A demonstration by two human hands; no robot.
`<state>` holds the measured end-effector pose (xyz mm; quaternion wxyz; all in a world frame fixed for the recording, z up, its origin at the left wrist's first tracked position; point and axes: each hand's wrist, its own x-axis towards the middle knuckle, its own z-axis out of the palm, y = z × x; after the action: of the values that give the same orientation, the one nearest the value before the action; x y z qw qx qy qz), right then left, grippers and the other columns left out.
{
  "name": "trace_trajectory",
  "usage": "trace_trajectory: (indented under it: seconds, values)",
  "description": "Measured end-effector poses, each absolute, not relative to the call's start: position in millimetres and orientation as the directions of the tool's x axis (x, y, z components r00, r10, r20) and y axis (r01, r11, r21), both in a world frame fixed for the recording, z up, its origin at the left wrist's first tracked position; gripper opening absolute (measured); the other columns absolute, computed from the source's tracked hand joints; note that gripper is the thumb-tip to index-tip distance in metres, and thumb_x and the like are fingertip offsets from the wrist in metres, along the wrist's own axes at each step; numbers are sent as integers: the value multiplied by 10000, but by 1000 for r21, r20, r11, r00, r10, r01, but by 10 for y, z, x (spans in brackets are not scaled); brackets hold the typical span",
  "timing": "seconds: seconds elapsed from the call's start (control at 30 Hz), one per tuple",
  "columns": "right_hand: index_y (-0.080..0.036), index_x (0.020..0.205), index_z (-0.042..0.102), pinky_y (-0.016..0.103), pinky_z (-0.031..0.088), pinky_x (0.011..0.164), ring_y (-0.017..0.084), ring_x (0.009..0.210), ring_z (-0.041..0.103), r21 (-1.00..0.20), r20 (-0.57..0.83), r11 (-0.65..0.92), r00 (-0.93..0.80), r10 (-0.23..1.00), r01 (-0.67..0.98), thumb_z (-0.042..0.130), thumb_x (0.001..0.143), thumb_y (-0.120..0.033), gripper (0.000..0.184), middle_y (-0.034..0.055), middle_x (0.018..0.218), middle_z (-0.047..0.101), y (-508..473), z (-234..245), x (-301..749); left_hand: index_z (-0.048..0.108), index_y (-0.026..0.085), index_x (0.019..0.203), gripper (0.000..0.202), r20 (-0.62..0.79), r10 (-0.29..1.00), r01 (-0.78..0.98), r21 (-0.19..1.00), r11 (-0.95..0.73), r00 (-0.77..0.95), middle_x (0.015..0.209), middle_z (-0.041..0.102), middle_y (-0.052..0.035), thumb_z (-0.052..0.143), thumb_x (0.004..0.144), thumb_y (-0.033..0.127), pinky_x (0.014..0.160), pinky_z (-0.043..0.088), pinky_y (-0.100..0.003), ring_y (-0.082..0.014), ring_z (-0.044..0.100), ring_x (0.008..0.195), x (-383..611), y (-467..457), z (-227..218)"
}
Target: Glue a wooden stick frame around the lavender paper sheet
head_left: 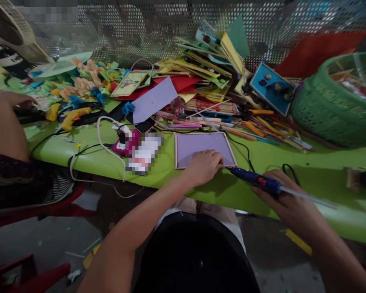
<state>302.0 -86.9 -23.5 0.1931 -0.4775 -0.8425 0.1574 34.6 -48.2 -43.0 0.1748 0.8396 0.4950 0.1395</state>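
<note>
A purple card with a thin light-wood border (187,148) lies near the table's front edge. My left hand (205,165) rests over its front side, fingers curled closed on the edge near the front right corner; the fingertips are partly hidden. In my right hand (280,191) is a blue hot glue gun (254,179), its nozzle pointing left at that same corner. A clear glue stick (309,197) sticks out of the gun's back end. My right fingers are wrapped round the handle.
Behind the card lie pens and scissors (259,127), a loose purple sheet (155,99) and piled colored cards (198,65). A green basket (332,106) stands right. Left are a phone (146,154), cables, a magenta power adapter (126,144) and another person's arm (6,122).
</note>
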Motion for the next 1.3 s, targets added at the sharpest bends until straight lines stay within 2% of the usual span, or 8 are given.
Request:
trace_trajectory:
  seconds: [0.27,0.5,0.7,1.07,1.3]
  values:
    - [-270,927,567,375,463,745,264,847,629,-434,177,498,-471,864,751,561,966,-477,212,53,901,613,-871,-235,2993,608,172,1066,175,63,877,782,426,-454,475,1110,679,-77,466,1055,274,914,474,-360,-223,614,1062,340,-488,-419]
    - [-283,935,582,418,480,770,288,869,632,-436,161,471,-448,879,767,539,958,-527,249,74,937,625,-880,-221,2982,605,183,1066,149,66,880,781,433,-450,471,1119,678,-71,488,1046,274,918,476,-359,-216,614,1066,348,-492,-420]
    - [-293,882,596,417,498,734,285,820,628,-445,155,447,-425,892,776,518,943,-593,316,71,868,626,-876,-201,2955,614,180,1066,171,54,880,781,439,-445,471,1118,684,-76,468,1054,267,915,476,-364,-216,615,1057,345,-492,-398]
    - [-277,902,581,405,477,780,283,856,628,-433,154,444,-421,894,784,543,953,-545,276,65,900,618,-888,-233,3071,608,187,1065,181,57,879,787,421,-451,473,1131,683,-65,448,1060,272,923,467,-352,-217,616,1074,348,-481,-420]
    - [-269,850,589,394,482,718,271,797,635,-415,161,451,-424,891,791,528,950,-560,314,71,868,627,-884,-195,2934,608,176,1077,203,66,874,784,414,-463,481,1132,679,-70,440,1067,290,911,470,-361,-225,614,1073,340,-494,-432]
